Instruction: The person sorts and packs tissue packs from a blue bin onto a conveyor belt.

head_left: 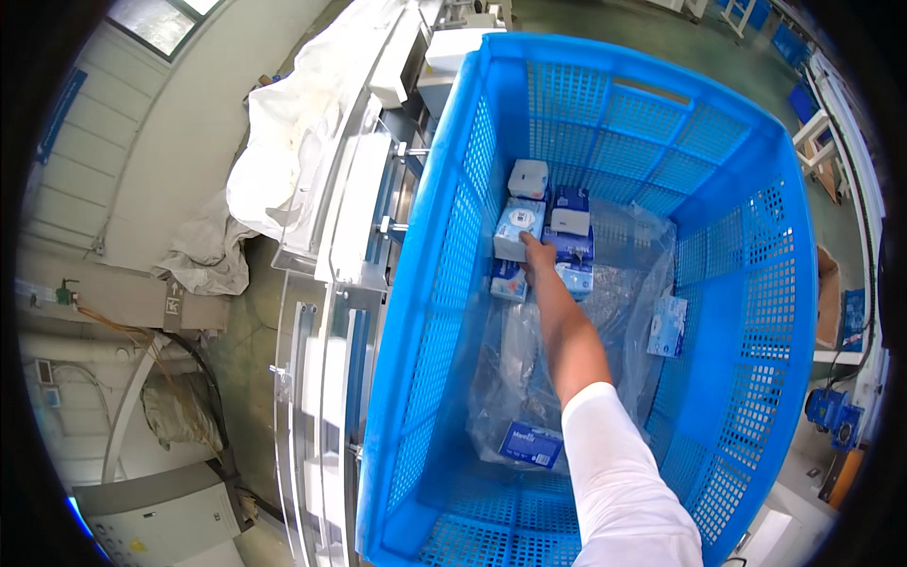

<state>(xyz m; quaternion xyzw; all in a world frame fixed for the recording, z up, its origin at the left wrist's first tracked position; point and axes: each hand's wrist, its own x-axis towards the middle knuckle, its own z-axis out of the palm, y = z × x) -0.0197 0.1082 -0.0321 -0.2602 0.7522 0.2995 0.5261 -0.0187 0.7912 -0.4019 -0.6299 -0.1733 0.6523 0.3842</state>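
Observation:
My right hand reaches deep into a large blue plastic crate. Its fingers close on a white and light-blue tissue pack in the far left part of the crate. Around that pack lie a white-topped pack, dark-blue packs and a light-blue pack partly under my wrist. Just below the held pack sits another small pack. Nearer me lies a dark-blue pack, and a light-blue pack rests by the right wall. My left hand is out of view.
Crumpled clear plastic film covers much of the crate's bottom. The crate's tall perforated walls surround my arm. A metal conveyor frame runs along the left side, with white sheeting beyond it. A grey control box stands at lower left.

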